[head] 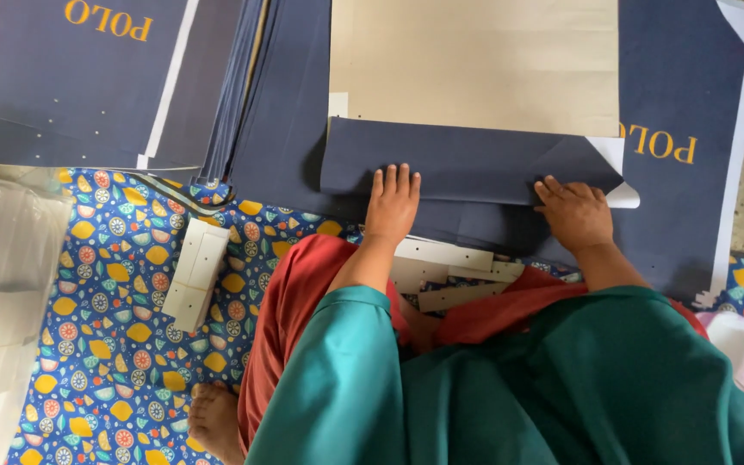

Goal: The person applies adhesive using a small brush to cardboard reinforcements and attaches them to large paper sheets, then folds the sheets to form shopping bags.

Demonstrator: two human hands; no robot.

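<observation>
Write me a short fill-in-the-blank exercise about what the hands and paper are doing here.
1. Both hands press flat on a folded sheet of ____ paper.
2. The left hand rests with its fingers ____.
3. Above the fold lies a ____ cardboard panel.
4. The floor mat shows a ____ print.

Missing words: navy; outstretched; tan; lemon

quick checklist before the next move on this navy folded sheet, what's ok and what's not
1. Left hand flat on the navy folded flap: ok.
2. Right hand pressing the flap's lower right edge: ok.
3. Flap lying flat against the tan sheet above it: ok.
4. Crease sharp along its full length: cannot tell.
5. White card strips near the lap clear of the fold: ok.
6. Stack of white strips on the patterned cloth out of the way: ok.
</observation>
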